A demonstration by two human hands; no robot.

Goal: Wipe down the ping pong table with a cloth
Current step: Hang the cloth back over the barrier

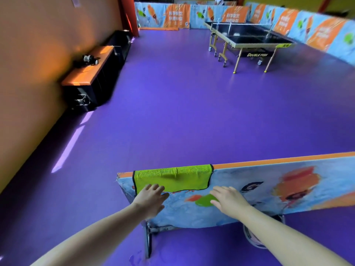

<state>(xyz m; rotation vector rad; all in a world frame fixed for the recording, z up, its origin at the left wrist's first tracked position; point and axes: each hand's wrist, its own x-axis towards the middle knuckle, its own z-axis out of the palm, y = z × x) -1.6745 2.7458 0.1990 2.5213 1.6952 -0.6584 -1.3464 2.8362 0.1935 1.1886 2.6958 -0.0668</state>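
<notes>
Both hands, left hand (150, 200) and right hand (228, 200), reach open-fingered, holding nothing, just below the green cloth (171, 178) draped over the barrier (269, 189).

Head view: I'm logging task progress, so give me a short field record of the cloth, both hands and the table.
cloth: green, draped over the top edge of a printed barrier panel
left hand: open, fingertips at the cloth's lower left edge, not gripping it
right hand: open, just below the cloth's lower right corner, holding nothing
ping pong table: far off at upper right, across the purple floor
progress: cloth not yet picked up; wiping not begun
</notes>
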